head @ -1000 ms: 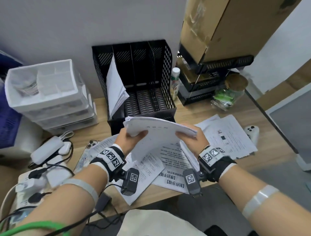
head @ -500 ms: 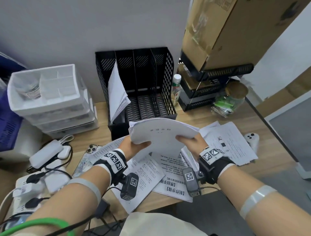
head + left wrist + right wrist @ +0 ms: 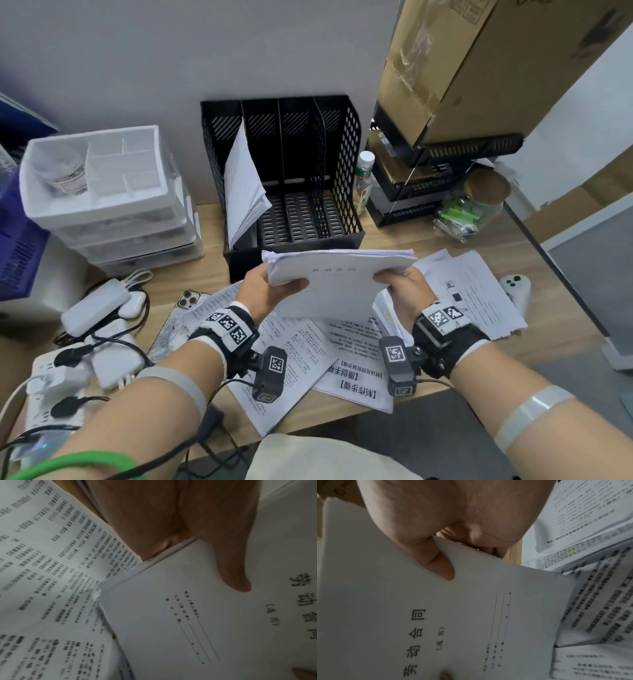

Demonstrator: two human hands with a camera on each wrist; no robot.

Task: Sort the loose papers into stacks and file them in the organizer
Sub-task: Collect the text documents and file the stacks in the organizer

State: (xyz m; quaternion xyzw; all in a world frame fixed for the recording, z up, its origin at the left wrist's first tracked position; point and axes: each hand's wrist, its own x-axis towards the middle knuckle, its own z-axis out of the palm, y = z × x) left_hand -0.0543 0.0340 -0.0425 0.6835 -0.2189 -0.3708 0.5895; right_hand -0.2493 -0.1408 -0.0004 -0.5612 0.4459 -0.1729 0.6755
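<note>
I hold a thick stack of white papers (image 3: 337, 274) above the desk, just in front of the black mesh organizer (image 3: 346, 192). My left hand (image 3: 270, 287) grips the stack's left edge, thumb on top (image 3: 238, 582). My right hand (image 3: 404, 284) grips its right edge, thumb on the cover sheet (image 3: 443, 568). The cover (image 3: 205, 615) shows large printed characters. The organizer's leftmost slot holds a leaning sheaf of papers (image 3: 243, 188); its other slots show bare mesh. Loose printed sheets (image 3: 301, 349) lie spread on the desk beneath my hands.
White drawer unit (image 3: 102, 192) stands left of the organizer. A phone (image 3: 178, 315), chargers and a power strip (image 3: 65, 373) crowd the near left. A bottle (image 3: 363, 181), black trays under a cardboard box (image 3: 479, 68), a jar (image 3: 476, 205) and a white controller (image 3: 517, 287) sit right.
Both hands have raised the paper stack slightly and carried it toward the organizer, levelling it. The grip on both edges is unchanged.
</note>
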